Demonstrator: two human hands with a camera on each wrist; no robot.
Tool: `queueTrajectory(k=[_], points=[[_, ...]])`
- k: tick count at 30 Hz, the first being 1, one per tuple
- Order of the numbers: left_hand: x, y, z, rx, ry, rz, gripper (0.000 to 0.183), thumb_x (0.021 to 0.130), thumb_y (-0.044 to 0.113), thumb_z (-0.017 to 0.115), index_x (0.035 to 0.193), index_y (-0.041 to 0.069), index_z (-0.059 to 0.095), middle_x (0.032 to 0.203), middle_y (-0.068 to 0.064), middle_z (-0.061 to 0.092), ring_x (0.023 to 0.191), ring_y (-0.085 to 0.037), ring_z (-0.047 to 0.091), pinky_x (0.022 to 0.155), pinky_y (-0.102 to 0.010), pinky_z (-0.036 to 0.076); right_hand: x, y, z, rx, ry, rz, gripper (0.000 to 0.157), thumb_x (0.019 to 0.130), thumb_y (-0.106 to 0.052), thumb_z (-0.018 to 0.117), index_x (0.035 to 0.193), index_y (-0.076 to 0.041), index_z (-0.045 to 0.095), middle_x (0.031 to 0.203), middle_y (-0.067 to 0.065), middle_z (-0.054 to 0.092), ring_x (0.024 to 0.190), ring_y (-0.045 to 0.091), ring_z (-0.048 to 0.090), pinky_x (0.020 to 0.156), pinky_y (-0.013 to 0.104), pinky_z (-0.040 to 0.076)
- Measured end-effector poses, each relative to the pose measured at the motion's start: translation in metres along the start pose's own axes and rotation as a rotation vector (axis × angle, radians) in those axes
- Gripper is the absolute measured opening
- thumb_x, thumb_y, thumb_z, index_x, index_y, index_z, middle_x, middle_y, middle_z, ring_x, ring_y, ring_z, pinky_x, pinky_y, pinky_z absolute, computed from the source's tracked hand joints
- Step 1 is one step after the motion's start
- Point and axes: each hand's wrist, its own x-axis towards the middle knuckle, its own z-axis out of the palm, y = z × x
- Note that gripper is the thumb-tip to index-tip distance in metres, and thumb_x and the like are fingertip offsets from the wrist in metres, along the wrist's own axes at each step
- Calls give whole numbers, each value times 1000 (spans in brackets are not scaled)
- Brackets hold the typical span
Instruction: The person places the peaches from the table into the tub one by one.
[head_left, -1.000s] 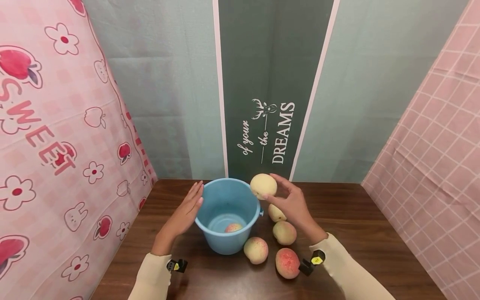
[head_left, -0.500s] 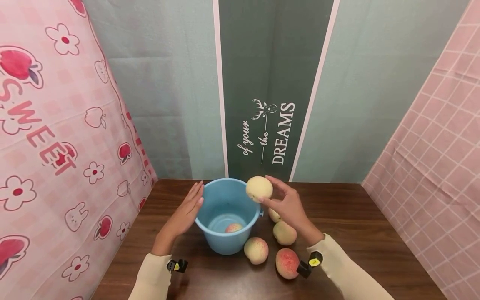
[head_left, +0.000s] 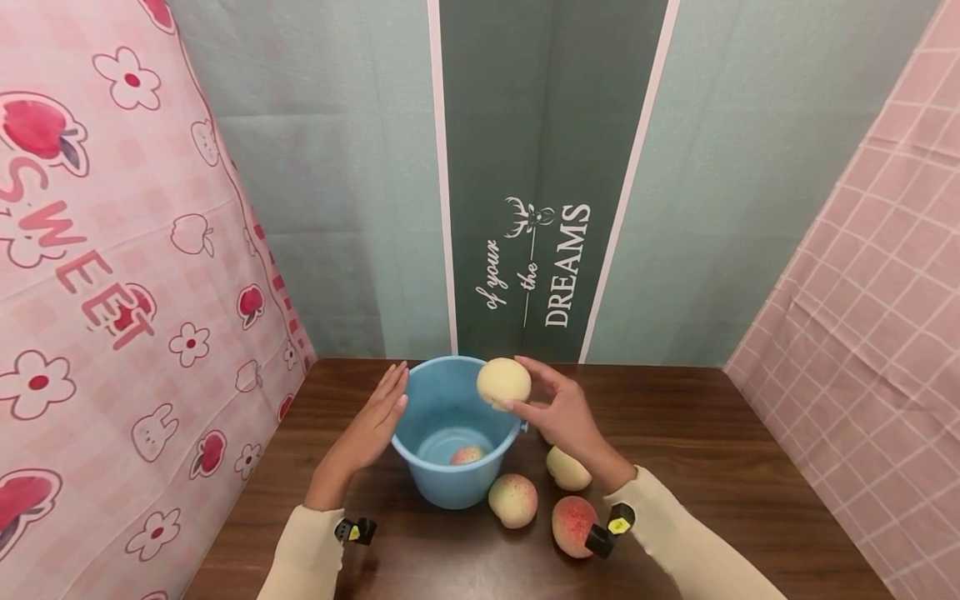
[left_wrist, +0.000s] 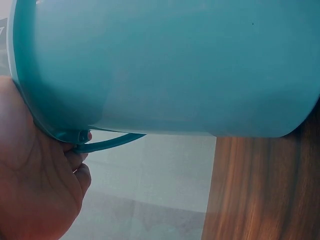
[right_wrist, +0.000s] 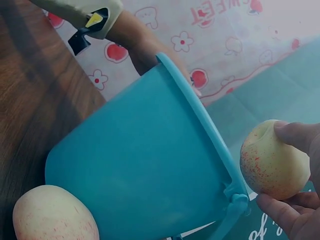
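Nearest me I see a rosy peach (head_left: 573, 525) on the wood-grained table (head_left: 720, 454), then the left hand (head_left: 375, 421), fingers straight against a smooth blue plastic bucket (head_left: 453, 490) with a speckled peach (head_left: 467, 455) inside. The right hand (head_left: 564, 414) pinches a pale round peach (head_left: 502, 382) just above the rim, before creased cloth (head_left: 322, 183).

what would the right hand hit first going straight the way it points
Probably the backdrop: the held peach seems higher than the bucket, so the right hand should pass over it, though depth is unclear.
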Motion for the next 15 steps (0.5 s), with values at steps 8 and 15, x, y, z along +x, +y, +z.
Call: queueTrajectory(k=[8, 15], points=[[-1, 0, 1, -14, 12, -15, 50, 104, 23, 35, 150, 9, 22, 157, 5, 10, 144, -15, 1, 111, -53, 13, 2, 0, 7, 21, -21, -32, 61, 75, -8, 79, 131, -11, 55, 129, 12, 56, 108, 31, 60, 77, 33, 54], [0, 0, 1, -12, 12, -5, 50, 104, 23, 35, 150, 8, 21, 157, 1, 11, 144, -21, 2, 110, -57, 14, 2, -1, 12, 16, -44, -55, 62, 75, -7, 79, 131, -11, 54, 131, 14, 54, 110, 32, 58, 77, 34, 54]])
